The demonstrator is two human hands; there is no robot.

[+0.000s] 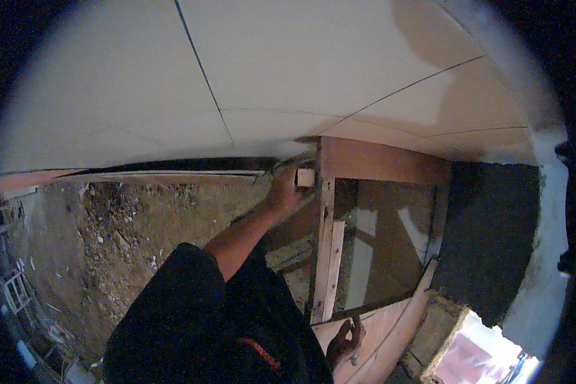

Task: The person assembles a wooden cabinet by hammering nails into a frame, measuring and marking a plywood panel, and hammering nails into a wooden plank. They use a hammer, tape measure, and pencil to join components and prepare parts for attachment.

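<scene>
Dark sleeve [185, 301], hand [283, 192] gripping pale wooden block [305, 177]

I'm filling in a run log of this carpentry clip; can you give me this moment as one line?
left hand: pressing small wood block by frame post | right hand: gripping lower board edge | overhead: pale ceiling panels

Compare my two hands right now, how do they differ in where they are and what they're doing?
The left hand is raised on an outstretched arm, pinching a small pale wooden block against the upright wooden post near the ceiling panels. The right hand sits low, near the body, gripping the lower edge of the wooden frame. The left hand looks lit; the right is in shadow. Both are bare and touching wood.
</scene>
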